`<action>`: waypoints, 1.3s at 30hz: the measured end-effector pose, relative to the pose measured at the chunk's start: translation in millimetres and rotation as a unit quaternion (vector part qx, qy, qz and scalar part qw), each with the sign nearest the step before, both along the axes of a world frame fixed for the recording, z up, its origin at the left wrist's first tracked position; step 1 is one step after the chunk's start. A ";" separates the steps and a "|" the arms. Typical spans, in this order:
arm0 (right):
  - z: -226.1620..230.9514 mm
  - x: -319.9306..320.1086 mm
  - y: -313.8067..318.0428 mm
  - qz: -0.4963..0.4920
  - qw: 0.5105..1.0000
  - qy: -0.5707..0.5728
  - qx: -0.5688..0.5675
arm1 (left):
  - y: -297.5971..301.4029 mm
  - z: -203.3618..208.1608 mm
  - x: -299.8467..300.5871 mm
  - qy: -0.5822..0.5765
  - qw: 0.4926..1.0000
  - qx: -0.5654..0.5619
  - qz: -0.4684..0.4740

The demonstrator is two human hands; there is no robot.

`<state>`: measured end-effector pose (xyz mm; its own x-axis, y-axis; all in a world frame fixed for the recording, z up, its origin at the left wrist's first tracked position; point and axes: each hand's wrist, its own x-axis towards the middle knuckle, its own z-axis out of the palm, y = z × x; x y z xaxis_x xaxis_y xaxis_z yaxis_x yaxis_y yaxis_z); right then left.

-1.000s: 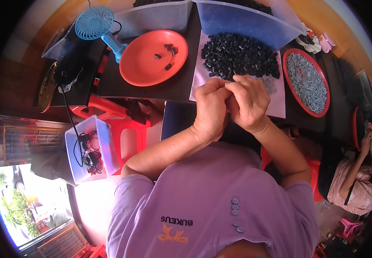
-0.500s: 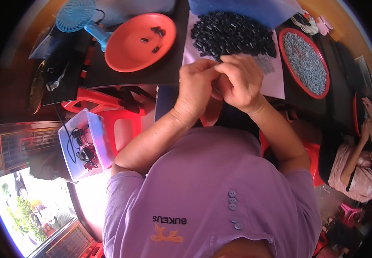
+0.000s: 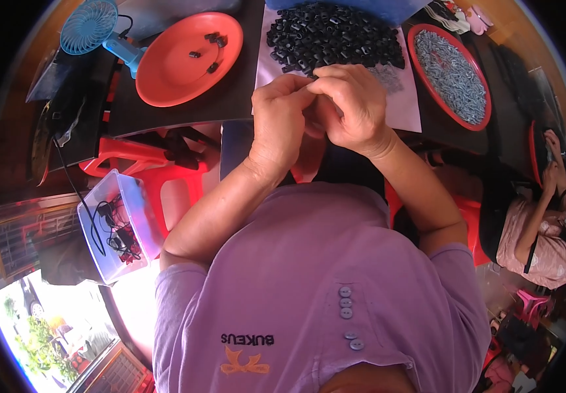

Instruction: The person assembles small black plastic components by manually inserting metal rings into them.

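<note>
My left hand (image 3: 279,114) and my right hand (image 3: 352,108) meet at the fingertips just in front of a heap of small black plastic pieces (image 3: 335,39). Both are closed in a pinch, thumbs and forefingers together. Whatever lies between the fingers is hidden or too small to name; only a dark speck shows there. Beneath the heap is a pale pink sheet (image 3: 404,116), with small grey metal parts (image 3: 388,77) scattered beside my right hand. A round red tray (image 3: 450,78) full of grey screw-like parts stands on the right.
An orange-red basin (image 3: 165,78) with a few black pieces sits at the left, beside a blue fan (image 3: 90,27). A clear plastic bin (image 3: 109,245) of cables stands lower left. Another person (image 3: 538,242) works at the far right. Red stools (image 3: 126,157) flank me.
The whole view has shifted, so the table things appear a little further left and higher. My hands keep the same pinched pose together.
</note>
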<state>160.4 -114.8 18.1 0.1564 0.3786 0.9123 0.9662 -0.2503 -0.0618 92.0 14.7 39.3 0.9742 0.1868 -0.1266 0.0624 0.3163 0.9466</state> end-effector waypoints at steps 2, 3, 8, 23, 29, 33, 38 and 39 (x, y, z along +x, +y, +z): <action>1.3 -0.2 -1.8 0.024 1.000 0.011 0.005 | 0.1 -0.5 -1.1 0.000 1.000 0.002 0.001; 1.6 -0.6 -3.3 0.023 1.000 0.010 0.003 | 0.3 -1.4 -1.5 0.001 1.000 0.005 -0.002; 10.6 -4.3 -3.2 0.050 0.984 0.163 0.053 | -0.9 -0.7 -2.9 0.010 1.000 0.019 -0.012; 37.2 3.9 -12.4 0.055 0.948 0.305 -0.077 | -7.5 -3.5 -6.0 0.010 0.997 0.069 -0.016; 42.3 3.5 -12.0 0.050 0.957 0.273 -0.089 | -10.1 2.6 -3.8 0.003 0.997 0.077 -0.018; 50.1 1.5 -8.8 0.000 0.990 0.061 -0.130 | -12.0 3.0 1.2 -0.034 0.997 0.075 -0.006; 37.5 2.8 -11.0 -0.007 0.988 0.076 -0.133 | -15.5 3.6 2.1 -0.005 0.997 0.074 0.006; 34.8 1.6 -11.2 -0.011 0.990 0.092 -0.109 | -15.2 3.2 2.6 -0.008 0.997 0.072 0.002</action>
<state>162.0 -125.9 52.9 0.3227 0.5579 0.7646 0.9377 -0.2982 -0.1782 94.6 -0.5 42.5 0.9751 0.2060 -0.0819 0.0449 0.1780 0.9830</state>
